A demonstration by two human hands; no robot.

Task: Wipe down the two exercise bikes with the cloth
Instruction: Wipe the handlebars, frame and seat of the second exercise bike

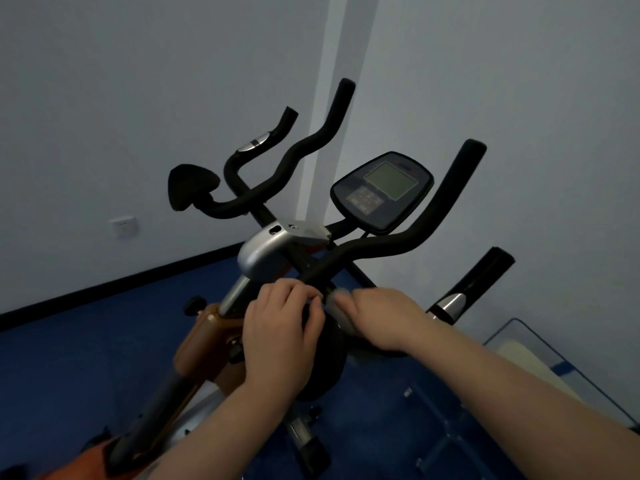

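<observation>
**Cloth on the near bar, both hands at work**

Here the right hand (pixel 377 317) is curled over a grey cloth (pixel 341 311), which is blurred and mostly hidden under the fingers, pressing it onto the near end of the bike's (pixel 266 254) handlebar (pixel 381 244). Just left of that grip, the left hand (pixel 277 327) curls over a dark rounded part below the bar; I cannot tell whether it truly grips it or only rests there, though the fingers look bent round it.

Above the grip the bar climbs away to the right, and the console (pixel 382 192) sits further up, beyond the silver clamp (pixel 273 251). Only one bike is clearly in view, so most of the task seems to lie ahead.

To do this step well, wrap the cloth right round the bar — not just over the top — and draw it up along the curve from the grip outward, twisting a little so the underside is reached. The left hand would best steady the frame so the bar does not swing. The foam-like covering will likely drag on the cloth, so firm, slow strokes should serve better than quick ones — and go lightly near the console screen.
</observation>
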